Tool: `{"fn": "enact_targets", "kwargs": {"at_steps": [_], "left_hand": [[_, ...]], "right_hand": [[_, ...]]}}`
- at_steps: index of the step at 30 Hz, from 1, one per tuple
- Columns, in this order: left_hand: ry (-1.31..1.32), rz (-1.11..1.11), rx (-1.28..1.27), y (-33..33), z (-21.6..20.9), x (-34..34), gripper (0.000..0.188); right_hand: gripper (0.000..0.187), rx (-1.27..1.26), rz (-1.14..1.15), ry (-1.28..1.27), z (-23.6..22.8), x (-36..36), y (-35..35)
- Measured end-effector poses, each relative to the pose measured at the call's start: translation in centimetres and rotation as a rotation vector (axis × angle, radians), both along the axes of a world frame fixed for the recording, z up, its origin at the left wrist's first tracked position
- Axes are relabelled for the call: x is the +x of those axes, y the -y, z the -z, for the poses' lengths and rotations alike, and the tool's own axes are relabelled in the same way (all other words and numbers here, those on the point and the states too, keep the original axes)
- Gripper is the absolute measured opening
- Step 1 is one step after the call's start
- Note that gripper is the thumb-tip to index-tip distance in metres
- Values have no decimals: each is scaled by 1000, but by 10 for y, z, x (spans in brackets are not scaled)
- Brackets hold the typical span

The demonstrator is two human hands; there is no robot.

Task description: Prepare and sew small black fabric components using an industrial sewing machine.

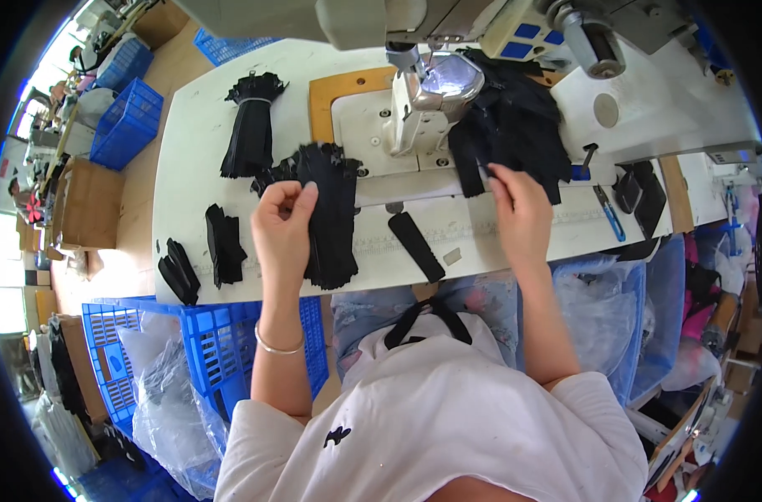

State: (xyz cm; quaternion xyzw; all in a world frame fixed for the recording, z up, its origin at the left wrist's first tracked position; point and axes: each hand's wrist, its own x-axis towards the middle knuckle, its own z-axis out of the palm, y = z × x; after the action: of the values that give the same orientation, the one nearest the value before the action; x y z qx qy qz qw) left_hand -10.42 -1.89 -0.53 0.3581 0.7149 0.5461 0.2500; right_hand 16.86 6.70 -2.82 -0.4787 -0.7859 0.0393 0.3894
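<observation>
My left hand is closed in a pinch at the left edge of a thick bundle of black fabric strips. Whatever it holds, if anything, is too small to make out. My right hand pinches thumb against forefinger around a small dark, pointed thing whose kind I cannot tell. It is at the near edge of a large pile of black pieces right of the sewing machine's lit head. Between my hands, a single black strip lies slanted near the table's front edge.
A banded black bundle lies at the far left of the white table, with two smaller stacks nearer me. At right lies a blue-handled cutter. Blue crates with plastic bags stand below the front edge.
</observation>
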Motion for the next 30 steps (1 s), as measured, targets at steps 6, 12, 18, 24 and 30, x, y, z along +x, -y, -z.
{"fn": "enact_targets", "kwargs": {"at_steps": [6,12,18,24,30], "left_hand": [[-496,-42,-118,10,17,0,22],[-266,489,191,18,-20,75,33],[484,624,77,25,2,109,14],[491,579,163,43,4,106,18],[-122,620,87,16,8,101,22]], "right_hand": [[22,-595,-213,-970,-32,-9,22],[28,-1178,-413,-1095,-39,-20,65],[9,-934,-175,-357,-33,-1,84],[10,-1084,-287,-293,-20,32,104],[12,-1026,-315,-666,-17,9,84]]}}
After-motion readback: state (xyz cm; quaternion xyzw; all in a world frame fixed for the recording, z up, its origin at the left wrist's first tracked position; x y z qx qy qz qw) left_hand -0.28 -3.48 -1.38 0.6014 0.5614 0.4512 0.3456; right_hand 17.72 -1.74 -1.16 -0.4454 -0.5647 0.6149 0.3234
